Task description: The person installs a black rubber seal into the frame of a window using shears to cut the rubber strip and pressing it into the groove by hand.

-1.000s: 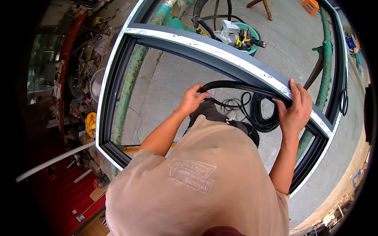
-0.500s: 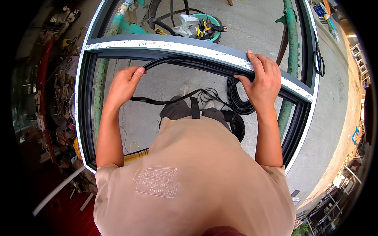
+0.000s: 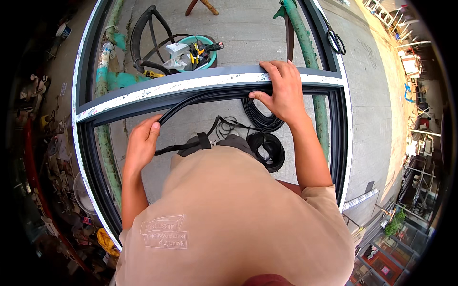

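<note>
A grey window frame with white protective film has a crossbar (image 3: 210, 82) running across it. A long black rubber sealing strip (image 3: 191, 99) lies along the near side of this crossbar and bows away from it on the left. My left hand (image 3: 142, 143) pinches the strip between thumb and fingers, a little nearer to me than the bar. Over the crossbar, right of its middle, my right hand (image 3: 282, 91) is closed, fingers across the top and thumb at the strip along the near edge. The strip's tail (image 3: 179, 148) runs from my left hand toward a black coil (image 3: 262, 117) below.
Green pipes (image 3: 305, 35) carry the frame on both sides. Beyond the crossbar stands a teal bucket (image 3: 206, 40) of tools. Black-handled scissors (image 3: 336, 43) hang at the frame's right edge. A round black container (image 3: 267, 151) sits on the floor near my legs.
The view has turned, and the frame sits farther left in it. My left hand, still pinching the strip, is slightly nearer to me. My right hand stays on the crossbar.
</note>
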A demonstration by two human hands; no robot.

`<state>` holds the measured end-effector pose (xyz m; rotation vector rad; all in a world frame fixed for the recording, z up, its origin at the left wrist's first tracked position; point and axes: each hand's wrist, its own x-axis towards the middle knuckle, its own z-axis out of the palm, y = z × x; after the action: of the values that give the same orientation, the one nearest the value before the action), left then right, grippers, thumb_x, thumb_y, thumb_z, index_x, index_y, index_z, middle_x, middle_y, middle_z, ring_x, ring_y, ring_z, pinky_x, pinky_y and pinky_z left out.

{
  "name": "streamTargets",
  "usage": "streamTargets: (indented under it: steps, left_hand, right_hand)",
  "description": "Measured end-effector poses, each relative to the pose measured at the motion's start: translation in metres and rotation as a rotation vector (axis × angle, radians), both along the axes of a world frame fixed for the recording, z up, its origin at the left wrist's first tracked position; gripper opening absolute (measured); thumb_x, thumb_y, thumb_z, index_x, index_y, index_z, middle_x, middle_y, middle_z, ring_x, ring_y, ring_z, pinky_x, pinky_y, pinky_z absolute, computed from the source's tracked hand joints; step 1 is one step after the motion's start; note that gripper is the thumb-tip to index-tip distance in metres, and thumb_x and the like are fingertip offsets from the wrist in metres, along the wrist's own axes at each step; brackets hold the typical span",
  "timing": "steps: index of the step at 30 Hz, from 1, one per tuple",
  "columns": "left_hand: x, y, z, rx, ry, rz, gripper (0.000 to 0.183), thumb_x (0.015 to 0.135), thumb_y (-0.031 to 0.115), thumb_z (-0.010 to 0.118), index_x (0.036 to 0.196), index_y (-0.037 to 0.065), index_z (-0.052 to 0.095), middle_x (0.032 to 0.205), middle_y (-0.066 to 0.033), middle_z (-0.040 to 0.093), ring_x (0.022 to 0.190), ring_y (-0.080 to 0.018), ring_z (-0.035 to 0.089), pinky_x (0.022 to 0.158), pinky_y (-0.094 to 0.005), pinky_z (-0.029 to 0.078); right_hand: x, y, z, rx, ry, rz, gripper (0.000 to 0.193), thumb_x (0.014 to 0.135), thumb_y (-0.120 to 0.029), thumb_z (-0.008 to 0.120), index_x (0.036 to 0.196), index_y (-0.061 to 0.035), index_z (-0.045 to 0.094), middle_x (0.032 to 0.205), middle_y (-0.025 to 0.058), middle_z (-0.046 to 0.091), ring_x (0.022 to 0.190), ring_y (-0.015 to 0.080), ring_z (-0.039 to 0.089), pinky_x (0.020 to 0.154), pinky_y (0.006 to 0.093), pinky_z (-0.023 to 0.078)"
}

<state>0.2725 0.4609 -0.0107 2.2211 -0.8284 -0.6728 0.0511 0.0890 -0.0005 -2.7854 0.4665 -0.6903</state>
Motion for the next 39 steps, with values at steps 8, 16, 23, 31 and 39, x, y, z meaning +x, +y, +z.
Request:
streamTargets:
  steps: [8,16,23,31,39]
  left_hand:
    - [0.008,0.002,-0.001,-0.051,0.012,-0.146,0.035,0.117,0.022,0.058,0.132,-0.004,0.076,0.105,-0.0205,0.072,0.097,-0.04,0.073,0.09,-0.046,0.056]
    - [0.008,-0.003,0.001,-0.046,0.027,-0.072,0.033,0.116,0.022,0.06,0.13,-0.002,0.077,0.113,-0.0259,0.077,0.103,-0.0472,0.073,0.092,-0.0487,0.056]
    - [0.009,-0.01,0.008,0.029,0.018,-0.033,0.033,0.116,0.023,0.059,0.128,-0.002,0.077,0.111,-0.0291,0.077,0.105,-0.0506,0.073,0.092,-0.0505,0.056]
    - [0.008,-0.012,-0.003,-0.024,0.02,-0.02,0.033,0.116,0.024,0.06,0.126,-0.002,0.077,0.104,-0.0296,0.075,0.095,-0.0503,0.071,0.084,-0.0497,0.055]
    - [0.002,-0.012,-0.008,0.001,0.001,0.006,0.037,0.119,0.029,0.057,0.124,0.001,0.079,0.085,-0.017,0.063,0.079,-0.0339,0.061,0.074,-0.0451,0.048]
  right_hand:
    - [0.009,0.013,0.002,0.079,0.07,-0.147,0.076,0.073,-0.034,0.104,0.138,-0.0112,0.073,0.132,0.0113,0.073,0.136,0.0355,0.064,0.134,0.0625,0.03]
    - [0.021,0.032,0.007,0.026,0.05,-0.004,0.082,0.075,-0.036,0.102,0.146,-0.0119,0.07,0.14,0.0126,0.07,0.134,0.0392,0.064,0.134,0.0647,0.032]
    - [0.03,0.039,-0.01,-0.002,0.006,-0.02,0.081,0.076,-0.037,0.1,0.148,-0.0144,0.07,0.138,0.0121,0.071,0.135,0.0363,0.065,0.13,0.0629,0.036]
    - [0.028,0.035,-0.004,-0.061,0.021,0.026,0.083,0.075,-0.033,0.1,0.149,-0.0133,0.068,0.139,0.0142,0.069,0.134,0.0376,0.065,0.126,0.061,0.042]
    - [0.028,0.035,-0.02,-0.147,-0.046,0.035,0.088,0.073,-0.024,0.101,0.153,-0.0109,0.065,0.137,0.0178,0.067,0.132,0.0398,0.065,0.124,0.0597,0.046]
